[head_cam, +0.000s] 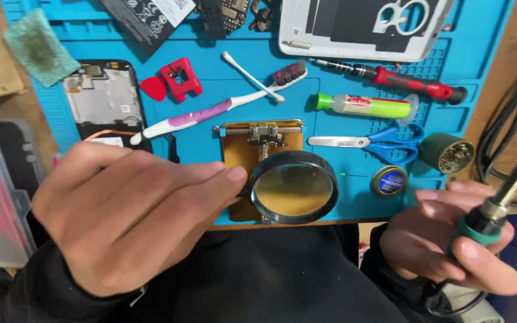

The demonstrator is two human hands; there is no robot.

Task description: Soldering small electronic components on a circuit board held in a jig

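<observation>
I see the magnifying glass (295,186) low in the centre of the frame, its round black rim held flat above a gold-coloured clamp plate (262,139) on the blue work mat (210,96). My left hand (128,209), large in the lower left of the frame, is closed on the glass's handle, with the fingertips reaching to the edge of the rim; the handle itself is hidden under the fingers. My right hand (450,236), at the lower right, is wrapped around a soldering iron (498,206) at its green collar, with the dark shaft pointing up toward the right edge.

Just right of the lens sits a small round tin (389,180), and above it lie blue-handled scissors (372,142). Further right stands a dark green round holder (447,153). Above the scissors lies a green-capped syringe tube (366,106), and above that a red-handled screwdriver (408,79). A white and purple toothbrush (210,109) runs diagonally across the middle, crossed near its head by a cotton swab (251,76). Left of them sit a small red tool block (181,78) and a red pick (153,87). An opened phone (104,98) lies at the upper left, and an opened white tablet back (360,27) at the top.
</observation>
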